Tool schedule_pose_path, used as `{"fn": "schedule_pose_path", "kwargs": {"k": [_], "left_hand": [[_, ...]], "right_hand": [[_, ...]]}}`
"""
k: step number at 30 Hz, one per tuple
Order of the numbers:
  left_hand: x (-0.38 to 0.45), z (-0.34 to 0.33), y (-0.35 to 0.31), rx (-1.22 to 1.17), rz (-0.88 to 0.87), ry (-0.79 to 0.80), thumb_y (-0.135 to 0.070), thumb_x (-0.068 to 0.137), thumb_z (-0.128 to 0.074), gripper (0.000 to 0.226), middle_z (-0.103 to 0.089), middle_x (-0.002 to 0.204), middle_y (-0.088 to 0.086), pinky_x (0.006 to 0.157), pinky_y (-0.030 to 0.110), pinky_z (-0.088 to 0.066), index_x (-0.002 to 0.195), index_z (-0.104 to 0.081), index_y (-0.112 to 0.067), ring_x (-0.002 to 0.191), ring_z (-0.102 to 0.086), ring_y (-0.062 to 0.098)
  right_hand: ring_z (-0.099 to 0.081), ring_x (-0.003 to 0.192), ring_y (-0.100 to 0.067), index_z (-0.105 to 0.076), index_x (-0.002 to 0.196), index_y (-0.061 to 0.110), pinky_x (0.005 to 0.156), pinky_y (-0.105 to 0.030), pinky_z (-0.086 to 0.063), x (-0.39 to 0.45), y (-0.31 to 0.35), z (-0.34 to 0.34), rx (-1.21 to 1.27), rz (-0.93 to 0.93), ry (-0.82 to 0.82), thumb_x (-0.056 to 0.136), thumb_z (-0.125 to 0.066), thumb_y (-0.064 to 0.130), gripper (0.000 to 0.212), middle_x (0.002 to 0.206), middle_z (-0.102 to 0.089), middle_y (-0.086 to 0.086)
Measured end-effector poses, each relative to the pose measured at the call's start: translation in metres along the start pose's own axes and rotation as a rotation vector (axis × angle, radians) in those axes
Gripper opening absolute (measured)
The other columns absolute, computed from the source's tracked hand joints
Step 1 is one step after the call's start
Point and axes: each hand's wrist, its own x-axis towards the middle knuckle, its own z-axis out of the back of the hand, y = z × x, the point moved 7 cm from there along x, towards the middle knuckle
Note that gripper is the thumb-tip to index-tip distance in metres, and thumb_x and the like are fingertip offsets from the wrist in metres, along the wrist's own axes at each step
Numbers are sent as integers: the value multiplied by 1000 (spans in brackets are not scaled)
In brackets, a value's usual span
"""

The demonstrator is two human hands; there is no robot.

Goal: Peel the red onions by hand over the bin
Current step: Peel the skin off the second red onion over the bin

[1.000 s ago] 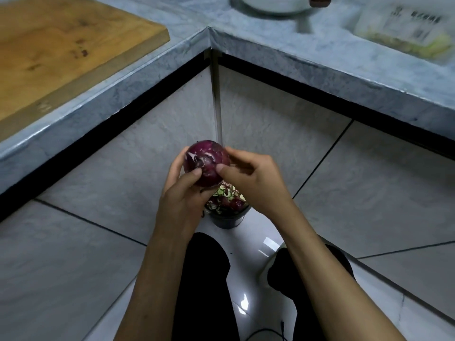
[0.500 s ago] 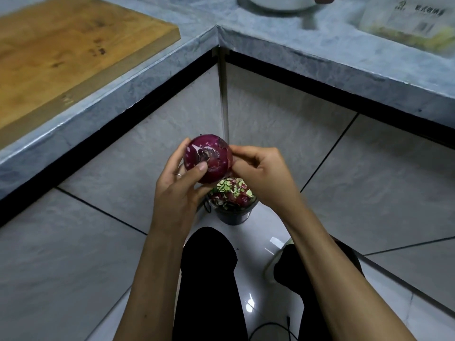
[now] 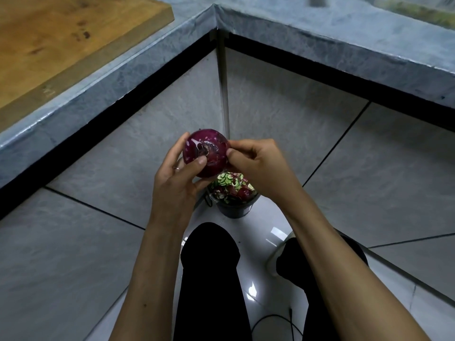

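While the onion [image 3: 205, 153] is gripped by the left hand [image 3: 177, 178], its right edge is pinched by the right hand [image 3: 258, 163]; below them, the bin [image 3: 234, 207] is seen.

My left hand [image 3: 176, 179] covers the lower left side of the red onion [image 3: 205, 152], and my right hand [image 3: 258, 163] hides its right edge, so I cannot tell whether my right fingertips pinch any skin there. The bin [image 3: 234, 210] shows only its near rim and some scraps; my hands and the onion cover its far part. The cutting board [image 3: 61, 40] runs off the top and left edges. A pale packet [image 3: 418, 9] at the top right is blurred and cut off; I cannot tell what it is. A black cable [image 3: 275, 318] leaves the bottom edge between my legs.
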Motion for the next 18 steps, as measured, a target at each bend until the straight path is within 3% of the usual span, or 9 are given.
{"fn": "schedule_pose_path", "kwargs": {"k": [3,5,6,10,15,18], "left_hand": [[4,1,-2,10,-3,-16,-9,82,-70,66,-65,134,13,91,44,-59,144,-51,-17,118,-68,31],[6,2,-4,26,-8,-24,-9,80,-73,68,-65,134,12,89,43,-59,144,-52,-18,118,-68,30],[6,1,-5,37,-12,-30,-8,79,-76,69,-65,133,12,88,43,-59,143,-53,-18,118,-68,30],[5,0,-7,69,-44,-83,-5,81,-74,66,-67,129,12,87,41,-60,143,-54,-16,114,-70,27],[1,-3,-8,101,-90,-141,2,88,-70,62,-68,127,9,88,42,-61,145,-52,-13,113,-70,23],[2,-5,-8,87,-99,-164,1,88,-71,62,-67,128,9,89,45,-61,145,-52,-13,114,-70,23]], "right_hand": [[-68,75,-40,-76,94,12,70,-50,-58,6,0,-2,-60,25,17,89,-59,17,19,77,-71,-19],[-63,60,-28,-75,91,7,59,-36,-56,8,1,-3,-135,55,38,90,-58,14,19,68,-67,-16],[-54,52,-19,-73,89,2,53,-30,-48,8,3,-3,-180,68,45,90,-57,12,19,63,-63,-15],[-36,48,-10,-66,78,-5,46,-25,-31,10,5,-6,-274,94,18,88,-54,8,21,56,-52,-17],[-45,52,-24,-67,75,-4,49,-13,-27,9,7,-3,-313,158,-124,86,-54,4,19,53,-51,-12],[-54,51,-21,-71,77,-2,49,-20,-41,8,6,1,-292,171,-226,86,-58,5,18,55,-60,-9]]}}
